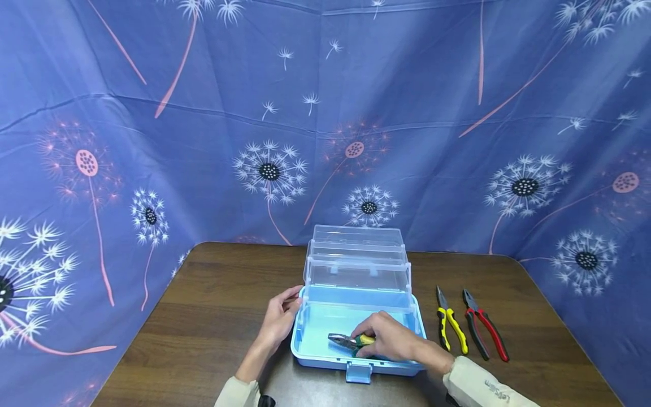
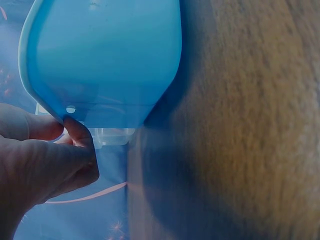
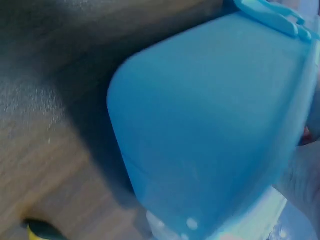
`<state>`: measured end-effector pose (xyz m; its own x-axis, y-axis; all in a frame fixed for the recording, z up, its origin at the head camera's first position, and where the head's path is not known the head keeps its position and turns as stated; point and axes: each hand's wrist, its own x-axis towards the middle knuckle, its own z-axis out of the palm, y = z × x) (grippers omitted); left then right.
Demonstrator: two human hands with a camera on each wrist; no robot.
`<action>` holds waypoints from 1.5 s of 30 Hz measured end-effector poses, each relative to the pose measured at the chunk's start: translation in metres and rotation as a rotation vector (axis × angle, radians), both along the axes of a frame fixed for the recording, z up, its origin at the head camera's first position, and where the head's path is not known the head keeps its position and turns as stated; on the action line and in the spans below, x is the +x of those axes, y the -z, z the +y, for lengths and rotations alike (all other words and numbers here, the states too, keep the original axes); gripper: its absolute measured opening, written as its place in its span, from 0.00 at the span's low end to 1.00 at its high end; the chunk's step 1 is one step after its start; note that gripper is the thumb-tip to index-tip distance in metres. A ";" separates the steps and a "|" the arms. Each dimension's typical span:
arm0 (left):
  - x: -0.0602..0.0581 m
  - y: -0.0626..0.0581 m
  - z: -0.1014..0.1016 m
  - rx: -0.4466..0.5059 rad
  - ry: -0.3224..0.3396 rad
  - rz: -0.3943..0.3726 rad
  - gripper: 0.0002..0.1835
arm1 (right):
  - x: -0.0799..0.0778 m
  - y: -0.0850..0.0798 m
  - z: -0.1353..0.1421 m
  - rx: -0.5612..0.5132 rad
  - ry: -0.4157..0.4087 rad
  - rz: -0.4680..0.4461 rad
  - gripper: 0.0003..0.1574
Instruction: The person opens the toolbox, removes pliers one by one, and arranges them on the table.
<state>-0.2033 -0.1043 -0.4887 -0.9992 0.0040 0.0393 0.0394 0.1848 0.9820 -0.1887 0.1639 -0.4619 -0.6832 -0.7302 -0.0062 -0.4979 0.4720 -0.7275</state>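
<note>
A light-blue toolbox (image 1: 325, 325) stands raised open on the table, its clear tiered trays (image 1: 356, 274) folded up at the back. With thumb and finger my left hand (image 1: 278, 319) pinches the box's rim near the left rear corner; the left wrist view shows this grip on the box wall (image 2: 110, 55). Inside the box, low over its floor, my right hand (image 1: 391, 338) grips combination pliers (image 1: 342, 340) by their yellow-and-green handles, metal nose pointing left. Most of the handles are hidden by the fingers. In the right wrist view the box's outer wall (image 3: 200, 110) covers the pliers.
Right of the box lie long-nose pliers (image 1: 459, 332) with yellow-and-black handles and, beside them, pliers (image 1: 492, 332) with red-and-black handles. A latch (image 1: 359, 373) hangs down at the box's front. Blue dandelion-print cloth (image 1: 437, 124) hangs behind the brown wooden table (image 1: 203, 316).
</note>
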 end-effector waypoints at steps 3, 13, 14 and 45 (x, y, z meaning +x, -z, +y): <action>0.000 -0.001 0.000 0.004 -0.004 -0.003 0.18 | -0.001 -0.007 0.006 -0.031 0.045 0.003 0.16; 0.001 -0.001 0.001 -0.007 -0.008 -0.013 0.19 | 0.001 -0.038 0.032 -0.054 0.200 0.043 0.19; 0.001 -0.001 0.001 -0.007 -0.006 -0.012 0.19 | 0.001 -0.041 0.036 -0.060 0.226 0.050 0.20; 0.000 -0.001 0.000 0.008 0.003 -0.006 0.19 | -0.009 -0.034 0.183 -0.251 0.764 -0.262 0.45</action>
